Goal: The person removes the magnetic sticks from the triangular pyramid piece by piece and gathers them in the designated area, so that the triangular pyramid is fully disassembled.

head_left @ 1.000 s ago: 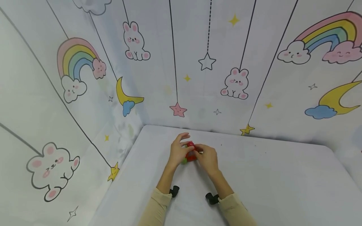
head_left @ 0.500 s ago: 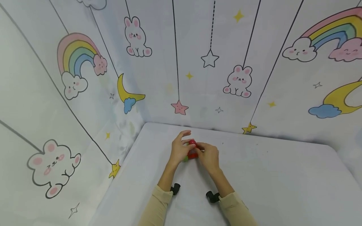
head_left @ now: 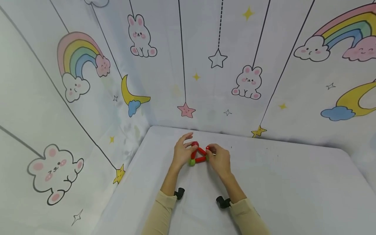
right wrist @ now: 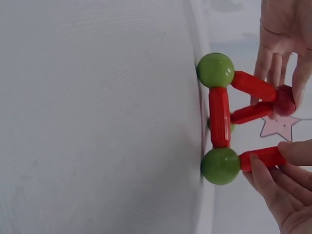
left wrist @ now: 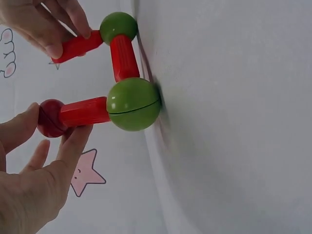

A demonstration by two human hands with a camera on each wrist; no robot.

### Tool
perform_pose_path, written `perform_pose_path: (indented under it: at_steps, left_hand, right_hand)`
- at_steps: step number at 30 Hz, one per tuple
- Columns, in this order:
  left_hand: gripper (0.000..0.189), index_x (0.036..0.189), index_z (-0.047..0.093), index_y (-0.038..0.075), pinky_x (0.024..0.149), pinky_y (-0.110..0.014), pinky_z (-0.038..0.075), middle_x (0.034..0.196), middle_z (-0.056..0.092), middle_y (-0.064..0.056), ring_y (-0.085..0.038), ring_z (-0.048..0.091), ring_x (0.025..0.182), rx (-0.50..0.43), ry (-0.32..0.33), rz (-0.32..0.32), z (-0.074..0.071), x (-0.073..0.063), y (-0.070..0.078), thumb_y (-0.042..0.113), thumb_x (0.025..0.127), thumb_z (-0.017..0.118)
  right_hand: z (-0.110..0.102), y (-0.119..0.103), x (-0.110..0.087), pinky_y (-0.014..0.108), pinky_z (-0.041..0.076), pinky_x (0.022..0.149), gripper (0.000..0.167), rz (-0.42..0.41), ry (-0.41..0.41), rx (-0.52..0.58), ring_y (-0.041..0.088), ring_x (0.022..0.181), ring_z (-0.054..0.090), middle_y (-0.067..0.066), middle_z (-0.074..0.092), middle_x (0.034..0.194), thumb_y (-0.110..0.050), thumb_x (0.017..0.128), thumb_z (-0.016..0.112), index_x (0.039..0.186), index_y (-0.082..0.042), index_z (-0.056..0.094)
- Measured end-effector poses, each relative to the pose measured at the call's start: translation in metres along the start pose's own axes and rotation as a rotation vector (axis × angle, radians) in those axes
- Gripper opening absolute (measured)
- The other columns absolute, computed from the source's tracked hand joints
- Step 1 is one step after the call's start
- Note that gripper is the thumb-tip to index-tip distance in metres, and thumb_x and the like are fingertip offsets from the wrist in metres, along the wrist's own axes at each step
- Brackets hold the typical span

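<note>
Apart they come: the ball-and-rod frame [right wrist: 220,117] stands on the white table [head_left: 279,182], and the right hand [head_left: 219,160], pinching a red rod [left wrist: 82,45], has moved away from the red ball [left wrist: 51,118] gripped in the left hand [head_left: 182,154], leaving that corner unjoined. Behind hangs the cartoon-printed wall [head_left: 164,78]; black wrist cameras [head_left: 223,202] sit nearer, and the hands themselves partly cover rod and ball.

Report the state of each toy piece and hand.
Left hand: pinching red ball.
Right hand: pinching red rod.
Red ball: raised, joined to two other rods.
Red rod: joined at one end only.
Left green ball, right green ball: joined by crossbar.
Rear green ball: partly hidden.
</note>
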State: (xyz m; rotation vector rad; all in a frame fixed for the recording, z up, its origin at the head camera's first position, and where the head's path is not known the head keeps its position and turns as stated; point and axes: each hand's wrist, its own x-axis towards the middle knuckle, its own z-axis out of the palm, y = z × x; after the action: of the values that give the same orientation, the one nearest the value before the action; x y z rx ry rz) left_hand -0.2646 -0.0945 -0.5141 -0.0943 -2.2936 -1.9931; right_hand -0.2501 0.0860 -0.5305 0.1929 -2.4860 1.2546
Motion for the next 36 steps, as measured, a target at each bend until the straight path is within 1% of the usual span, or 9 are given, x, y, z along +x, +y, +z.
perform_pose_path:
  at_steps: [3, 6, 10, 13, 20, 26, 30, 34, 36]
  left_hand:
    - [0.059, 0.147, 0.058, 0.022, 0.096, -0.04, 0.058, 0.145, 0.055, -0.013, -0.033, 0.064, 0.128, 0.01, 0.012, -0.011, -0.004, 0.001, 0.001, 0.0, 0.095, 0.074]
    - [0.053, 0.145, 0.058, 0.018, 0.098, -0.04, 0.057, 0.144, 0.055, -0.014, -0.034, 0.063, 0.128, 0.019, 0.018, -0.017, -0.007, 0.002, 0.0, -0.001, 0.097, 0.071]
    - [0.047, 0.144, 0.056, 0.011, 0.1, -0.042, 0.057, 0.144, 0.054, -0.017, -0.037, 0.061, 0.128, 0.009, 0.025, -0.026, -0.012, 0.004, -0.002, -0.003, 0.1, 0.065]
    - [0.045, 0.145, 0.054, 0.009, 0.102, -0.044, 0.056, 0.145, 0.053, -0.02, -0.039, 0.06, 0.129, 0.006, 0.038, -0.04, -0.016, 0.006, -0.004, -0.003, 0.102, 0.06]
    - [0.044, 0.145, 0.054, 0.01, 0.103, -0.045, 0.055, 0.145, 0.053, -0.018, -0.038, 0.061, 0.125, 0.005, 0.07, -0.093, -0.027, 0.006, -0.003, -0.002, 0.102, 0.058]
    - [0.046, 0.143, 0.055, 0.005, 0.102, -0.045, 0.056, 0.146, 0.051, -0.024, -0.041, 0.059, 0.127, 0.023, 0.073, -0.12, -0.03, 0.005, -0.007, -0.007, 0.098, 0.057]
    - [0.051, 0.148, 0.047, 0.003, 0.101, -0.044, 0.056, 0.144, 0.052, -0.026, -0.039, 0.06, 0.124, 0.02, 0.061, -0.15, -0.032, 0.006, -0.012, -0.005, 0.098, 0.056]
    - [0.057, 0.153, 0.037, 0.003, 0.096, -0.042, 0.056, 0.137, 0.058, -0.025, -0.035, 0.061, 0.115, 0.057, 0.051, -0.189, -0.034, 0.007, -0.018, -0.004, 0.099, 0.055]
    - [0.058, 0.153, 0.036, 0.002, 0.096, -0.043, 0.056, 0.134, 0.061, -0.024, -0.034, 0.063, 0.113, 0.076, 0.048, -0.201, -0.035, 0.008, -0.02, -0.003, 0.099, 0.055]
  right_hand:
    - [-0.002, 0.001, 0.0, 0.041, 0.064, 0.075, 0.014, 0.05, 0.006, 0.01, 0.023, 0.09, 0.077, 0.009, 0.079, 0.096, -0.012, 0.094, 0.076, 0.106, -0.004, 0.076]
    - [-0.005, 0.003, 0.0, 0.039, 0.063, 0.073, 0.012, 0.093, 0.03, 0.036, 0.02, 0.085, 0.077, 0.007, 0.079, 0.091, -0.012, 0.092, 0.076, 0.102, -0.005, 0.075]
    - [-0.012, 0.005, 0.0, 0.039, 0.062, 0.071, 0.011, 0.134, 0.058, 0.057, 0.02, 0.08, 0.075, 0.006, 0.077, 0.086, -0.012, 0.09, 0.076, 0.098, -0.005, 0.075]
    - [-0.017, 0.007, 0.001, 0.038, 0.061, 0.068, 0.013, 0.168, 0.049, 0.038, 0.021, 0.079, 0.074, 0.007, 0.077, 0.086, -0.015, 0.089, 0.075, 0.098, -0.005, 0.076]
    - [-0.031, 0.014, 0.004, 0.031, 0.053, 0.058, 0.018, 0.253, -0.036, -0.039, 0.021, 0.07, 0.068, 0.008, 0.075, 0.083, -0.02, 0.089, 0.073, 0.097, -0.004, 0.076]
    - [-0.043, 0.023, 0.009, 0.029, 0.049, 0.057, 0.022, 0.304, -0.106, -0.064, 0.019, 0.068, 0.066, 0.006, 0.075, 0.081, -0.022, 0.089, 0.072, 0.099, -0.003, 0.076]
    - [-0.053, 0.028, 0.01, 0.03, 0.049, 0.059, 0.024, 0.335, -0.171, -0.068, 0.02, 0.071, 0.066, 0.005, 0.076, 0.08, -0.022, 0.088, 0.07, 0.1, -0.002, 0.076]
    - [-0.062, 0.034, 0.011, 0.03, 0.049, 0.061, 0.023, 0.39, -0.244, -0.057, 0.02, 0.074, 0.067, 0.004, 0.076, 0.081, -0.022, 0.088, 0.068, 0.1, -0.003, 0.076]
    - [-0.066, 0.037, 0.012, 0.03, 0.05, 0.062, 0.024, 0.41, -0.28, -0.056, 0.02, 0.075, 0.067, 0.004, 0.075, 0.082, -0.022, 0.089, 0.067, 0.101, -0.003, 0.076]
